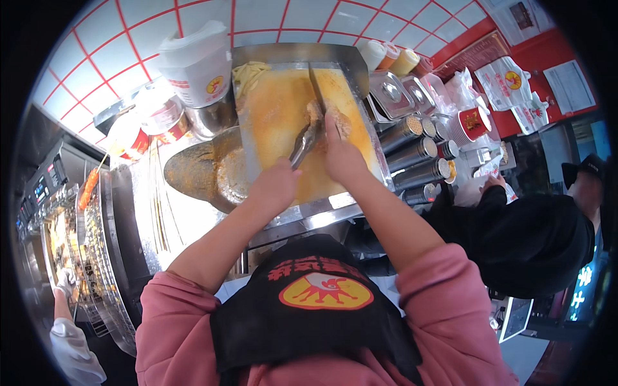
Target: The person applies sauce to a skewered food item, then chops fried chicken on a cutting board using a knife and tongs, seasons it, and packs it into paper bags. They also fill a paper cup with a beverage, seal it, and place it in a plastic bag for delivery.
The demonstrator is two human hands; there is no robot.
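Note:
My left hand (275,186) is closed around a pair of metal tongs (304,144), whose tips meet a piece of browned, seasoned meat (316,113). In my right hand (340,154) is a long-bladed knife (316,87), index finger laid along it, its blade over the meat. More meat (342,124) lies just right of the blade. Both rest on a yellow-stained cutting board (270,130) in a metal tray. Pale strips of food (250,77), perhaps fries, sit at the board's far left corner. A metal scoop-shaped pan (193,166) dusted with seasoning stands left of the board.
Metal shakers (410,149), lidded steel containers (392,91), squeeze bottles (404,62) and paper cups (470,125) crowd the right side. Skewers (157,202) and a plastic tub (198,67) are on the left. A person in black (521,241) stands right; another person's gloved hand (66,282) is far left.

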